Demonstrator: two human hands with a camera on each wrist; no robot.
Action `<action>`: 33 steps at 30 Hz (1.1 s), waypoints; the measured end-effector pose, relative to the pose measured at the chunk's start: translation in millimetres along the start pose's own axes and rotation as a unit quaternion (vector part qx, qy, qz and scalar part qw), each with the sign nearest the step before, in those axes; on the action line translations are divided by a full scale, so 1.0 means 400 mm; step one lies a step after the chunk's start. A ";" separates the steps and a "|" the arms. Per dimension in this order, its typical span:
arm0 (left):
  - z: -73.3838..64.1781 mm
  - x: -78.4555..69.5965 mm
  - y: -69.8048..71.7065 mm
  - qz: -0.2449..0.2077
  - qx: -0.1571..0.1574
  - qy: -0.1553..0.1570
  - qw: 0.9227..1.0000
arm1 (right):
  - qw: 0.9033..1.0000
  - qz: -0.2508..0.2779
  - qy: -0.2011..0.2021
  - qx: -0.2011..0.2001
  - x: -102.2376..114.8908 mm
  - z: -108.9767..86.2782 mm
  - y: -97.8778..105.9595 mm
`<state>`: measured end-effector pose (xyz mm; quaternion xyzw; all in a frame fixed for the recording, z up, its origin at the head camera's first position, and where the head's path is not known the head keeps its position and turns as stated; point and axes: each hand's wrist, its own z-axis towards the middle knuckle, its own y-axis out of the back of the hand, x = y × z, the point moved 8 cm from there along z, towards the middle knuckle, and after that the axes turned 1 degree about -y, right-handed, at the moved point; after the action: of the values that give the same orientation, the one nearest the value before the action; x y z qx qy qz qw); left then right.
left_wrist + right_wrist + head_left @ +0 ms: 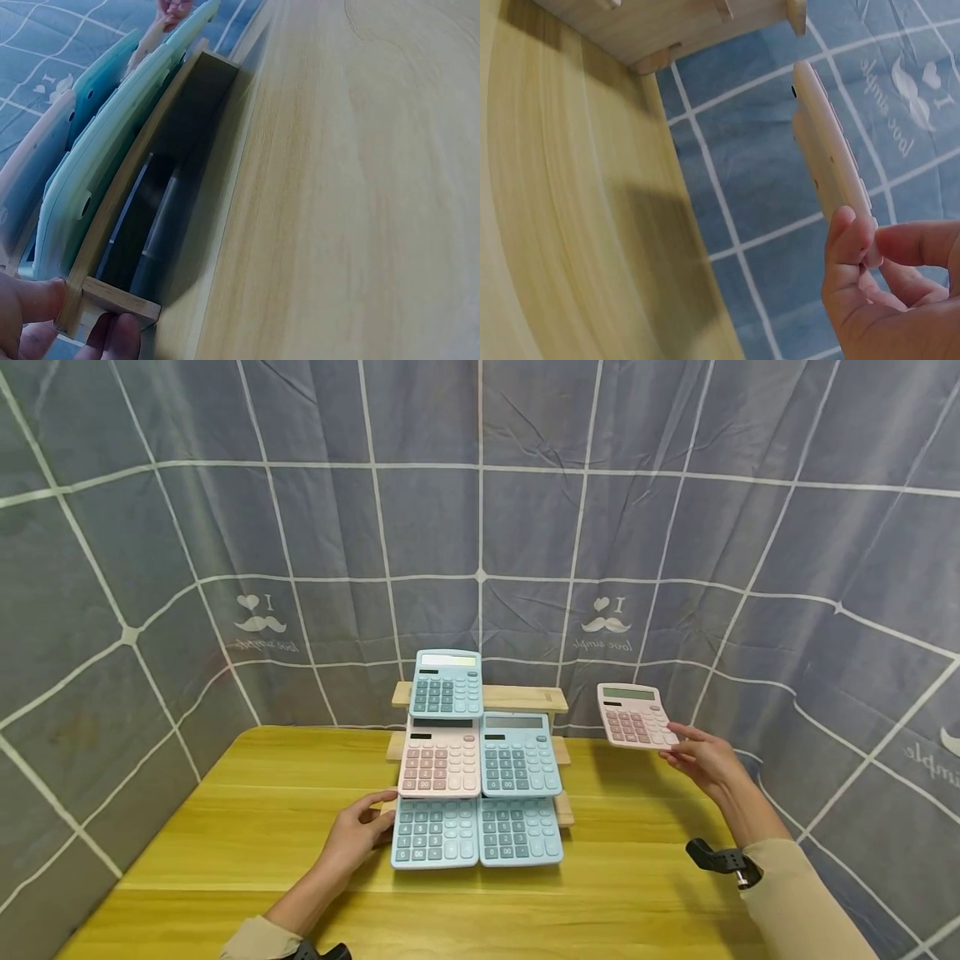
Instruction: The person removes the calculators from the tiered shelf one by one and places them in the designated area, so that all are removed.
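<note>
A pink calculator [628, 717] is in the air right of a wooden rack [525, 697], its lower right corner pinched by the right hand [708, 762]. The left hand [356, 831] grips the rack's lower left end. On the rack, four blue calculators [521, 756] and a second pink calculator [440, 760]; beneath, a yellow table [225, 843]; behind, a grey curtain [532, 527].
</note>
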<state>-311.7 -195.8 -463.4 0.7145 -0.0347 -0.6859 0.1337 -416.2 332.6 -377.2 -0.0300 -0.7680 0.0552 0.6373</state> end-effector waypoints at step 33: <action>-0.004 0.000 0.001 -0.002 -0.007 -0.004 1.000 | 0.999 -0.020 -0.030 -0.039 -0.157 0.035 0.153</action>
<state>-310.1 -195.9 -463.4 0.7110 -0.0288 -0.6891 0.1373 -419.6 385.2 -448.5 -0.0380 -0.7886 0.0128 0.6136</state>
